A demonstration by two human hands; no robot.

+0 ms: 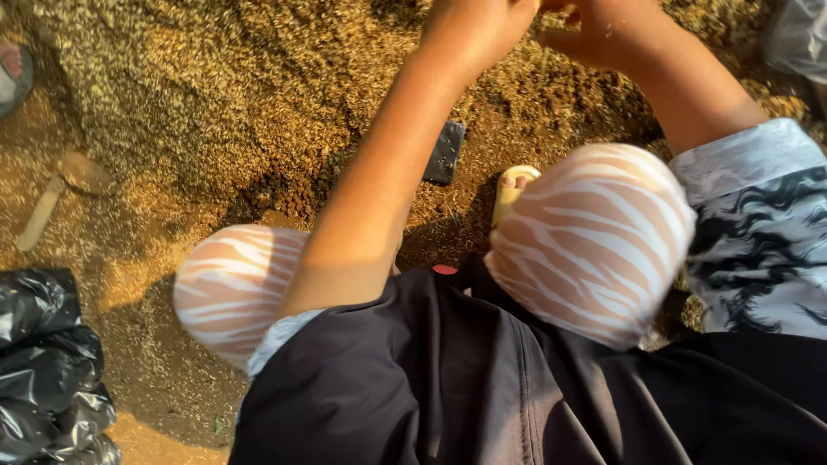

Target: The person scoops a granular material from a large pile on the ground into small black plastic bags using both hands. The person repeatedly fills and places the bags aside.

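Note:
I look down past my knees, in striped trousers, at a wide heap of husked grain [215, 95] spread on the ground. My left hand [474, 30] reaches forward over the grain at the top of the view, its fingers cut off by the frame edge. My right hand [603, 30] is beside it, close to touching, fingers curled and also partly cut off. Whether either hand holds anything is hidden. A dark flat phone [445, 152] lies on the grain just beneath my left forearm.
A crumpled black plastic bag [47, 362] lies at the lower left. A flat wooden stick [39, 215] rests on the dirt at left. A yellow sandal [510, 189] shows by my right knee. Another person's sandalled foot [13, 73] is at the far left edge.

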